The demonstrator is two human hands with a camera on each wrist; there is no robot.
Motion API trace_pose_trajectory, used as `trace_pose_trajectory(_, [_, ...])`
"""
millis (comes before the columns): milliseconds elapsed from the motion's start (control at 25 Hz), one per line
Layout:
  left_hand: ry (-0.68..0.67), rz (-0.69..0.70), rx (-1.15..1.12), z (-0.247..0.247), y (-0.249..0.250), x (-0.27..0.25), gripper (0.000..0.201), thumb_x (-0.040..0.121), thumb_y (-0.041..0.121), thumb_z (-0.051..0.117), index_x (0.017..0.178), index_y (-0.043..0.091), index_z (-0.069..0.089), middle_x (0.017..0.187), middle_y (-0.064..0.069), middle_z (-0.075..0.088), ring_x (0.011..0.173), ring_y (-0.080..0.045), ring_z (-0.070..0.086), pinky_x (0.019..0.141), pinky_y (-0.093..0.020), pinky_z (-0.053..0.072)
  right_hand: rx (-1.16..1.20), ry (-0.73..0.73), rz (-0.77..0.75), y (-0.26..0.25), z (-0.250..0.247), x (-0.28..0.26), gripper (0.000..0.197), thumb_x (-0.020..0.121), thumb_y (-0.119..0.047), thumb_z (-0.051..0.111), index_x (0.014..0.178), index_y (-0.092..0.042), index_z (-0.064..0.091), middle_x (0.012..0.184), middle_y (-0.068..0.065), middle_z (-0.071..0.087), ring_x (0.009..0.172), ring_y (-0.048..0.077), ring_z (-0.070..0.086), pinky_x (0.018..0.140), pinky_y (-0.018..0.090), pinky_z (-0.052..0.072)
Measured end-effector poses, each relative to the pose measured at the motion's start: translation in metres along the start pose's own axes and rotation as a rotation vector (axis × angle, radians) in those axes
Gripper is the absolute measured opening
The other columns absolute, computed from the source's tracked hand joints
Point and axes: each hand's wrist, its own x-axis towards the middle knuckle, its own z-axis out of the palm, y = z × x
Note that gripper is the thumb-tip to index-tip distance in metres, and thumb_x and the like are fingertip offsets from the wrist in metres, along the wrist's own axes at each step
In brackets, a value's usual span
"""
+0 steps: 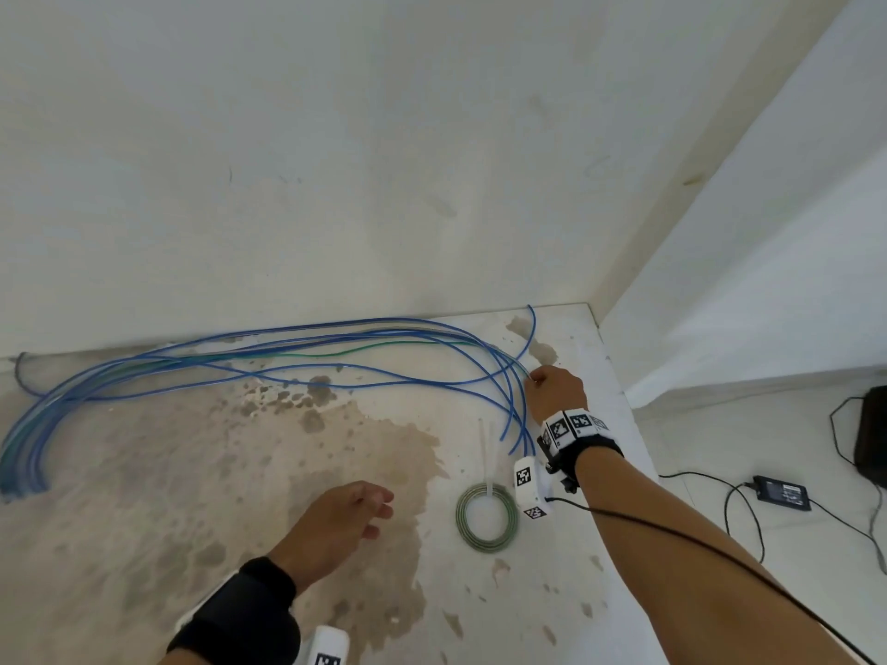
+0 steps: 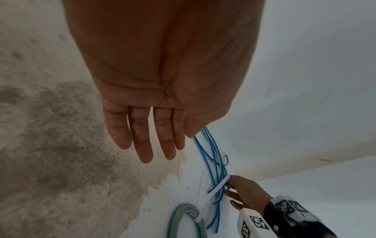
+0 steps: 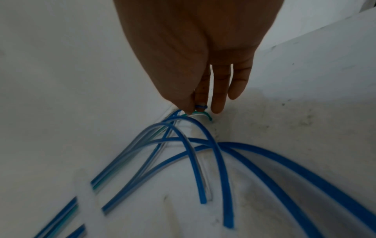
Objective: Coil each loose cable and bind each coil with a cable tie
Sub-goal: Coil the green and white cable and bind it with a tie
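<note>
left hand (image 1: 343, 523) fingers loose above table; right hand (image 1: 556, 393) fingers pinching blue cable (image 3: 200, 107)

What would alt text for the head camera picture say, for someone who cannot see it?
A person's right hand pinches a cable end among loose blue cables spread along a wall on a stained floor. The left hand hovers open, holding nothing. A finished green coil, bound with a white tie, lies between the arms.

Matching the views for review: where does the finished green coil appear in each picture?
Head: green coil, lower centre-right, beside the right wrist.
Left wrist: bottom centre, partly cut off, below the open left hand.
Right wrist: not in view.
Shared landmark: the loose blue cables.
</note>
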Motion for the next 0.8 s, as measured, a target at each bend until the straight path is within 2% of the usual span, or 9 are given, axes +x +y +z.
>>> trace_pose_trajectory(80, [-0.014, 0.016, 0.016, 0.003, 0.004, 0.004, 0.024, 0.106, 0.033, 0.044, 0.111, 0.027, 0.066, 0.109, 0.009, 0.071, 0.093, -0.011, 0.07, 0.069, -0.015, 0.047, 0.064, 0.07, -0.024, -0.001, 0.0, -0.001, 0.022, 0.101, -0.025, 0.054, 0.108, -0.015, 0.073, 0.103, 0.009, 0.073, 0.087, 0.026, 0.064, 0.072, 0.027, 0.044])
trace_pose_trajectory(160, [-0.024, 0.062, 0.03, 0.007, 0.011, 0.007, 0.023, 0.107, 0.03, 0.044, 0.112, 0.026, 0.066, 0.108, 0.008, 0.072, 0.091, -0.009, 0.07, 0.066, -0.011, 0.045, 0.227, 0.18, -0.079, -0.007, -0.005, 0.0, 0.021, 0.1, -0.025, 0.058, 0.107, -0.012, 0.073, 0.101, 0.008, 0.074, 0.088, 0.022, 0.065, 0.075, 0.024, 0.043])
trace_pose_trajectory(280, [0.005, 0.181, 0.038, 0.009, 0.035, 0.013, 0.022, 0.106, 0.023, 0.045, 0.113, 0.023, 0.066, 0.106, 0.004, 0.073, 0.085, -0.007, 0.069, 0.064, -0.009, 0.046, 0.483, 0.267, -0.097, -0.028, -0.03, -0.006, 0.018, 0.097, -0.027, 0.064, 0.103, -0.016, 0.075, 0.096, 0.003, 0.075, 0.089, 0.017, 0.067, 0.072, 0.015, 0.043])
trace_pose_trajectory(360, [0.036, 0.263, -0.001, 0.01, 0.058, 0.02, 0.021, 0.106, 0.019, 0.045, 0.114, 0.02, 0.064, 0.104, 0.003, 0.073, 0.082, -0.007, 0.068, 0.064, -0.011, 0.046, 0.621, 0.245, -0.095, -0.046, -0.048, -0.017, 0.01, 0.094, -0.032, 0.067, 0.095, -0.025, 0.075, 0.087, -0.005, 0.075, 0.082, 0.012, 0.069, 0.072, 0.014, 0.046])
trace_pose_trajectory(480, [0.087, 0.325, -0.111, 0.011, 0.1, 0.03, 0.02, 0.107, 0.025, 0.043, 0.12, 0.025, 0.058, 0.104, 0.008, 0.075, 0.084, -0.009, 0.071, 0.071, -0.024, 0.05, 0.712, 0.183, -0.122, -0.065, -0.063, -0.045, 0.012, 0.093, -0.035, 0.07, 0.095, -0.025, 0.075, 0.081, -0.009, 0.074, 0.063, -0.002, 0.066, 0.061, 0.006, 0.045])
trace_pose_trajectory(520, [0.094, 0.307, -0.184, 0.011, 0.113, 0.034, 0.02, 0.107, 0.029, 0.042, 0.121, 0.025, 0.056, 0.105, 0.008, 0.075, 0.085, -0.011, 0.072, 0.069, -0.026, 0.051, 0.736, 0.16, -0.13, -0.069, -0.065, -0.056, 0.013, 0.093, -0.035, 0.07, 0.096, -0.024, 0.075, 0.08, -0.008, 0.074, 0.061, -0.002, 0.066, 0.06, 0.008, 0.046])
trace_pose_trajectory(640, [0.067, 0.197, -0.388, 0.008, 0.144, 0.042, 0.025, 0.105, 0.039, 0.045, 0.12, 0.023, 0.057, 0.103, 0.006, 0.076, 0.08, -0.014, 0.067, 0.062, -0.027, 0.046, 0.787, 0.063, -0.154, -0.077, -0.067, -0.087, 0.012, 0.092, -0.034, 0.071, 0.096, -0.023, 0.075, 0.082, -0.005, 0.074, 0.063, 0.003, 0.068, 0.065, 0.018, 0.051])
trace_pose_trajectory(720, [0.04, 0.163, -0.425, 0.003, 0.151, 0.046, 0.028, 0.101, 0.043, 0.053, 0.118, 0.023, 0.064, 0.102, 0.007, 0.07, 0.081, -0.014, 0.06, 0.064, -0.028, 0.043, 0.788, -0.027, -0.167, -0.08, -0.066, -0.104, 0.012, 0.093, -0.031, 0.071, 0.095, -0.021, 0.076, 0.081, -0.003, 0.074, 0.062, 0.005, 0.067, 0.065, 0.016, 0.052])
trace_pose_trajectory(800, [0.044, 0.191, -0.454, -0.002, 0.153, 0.048, 0.028, 0.098, 0.04, 0.059, 0.117, 0.022, 0.069, 0.092, 0.008, 0.059, 0.077, -0.014, 0.047, 0.06, -0.026, 0.037, 0.726, -0.099, -0.165, -0.079, -0.06, -0.117, 0.013, 0.092, -0.031, 0.071, 0.089, -0.019, 0.076, 0.079, -0.003, 0.074, 0.062, 0.006, 0.067, 0.066, 0.019, 0.053])
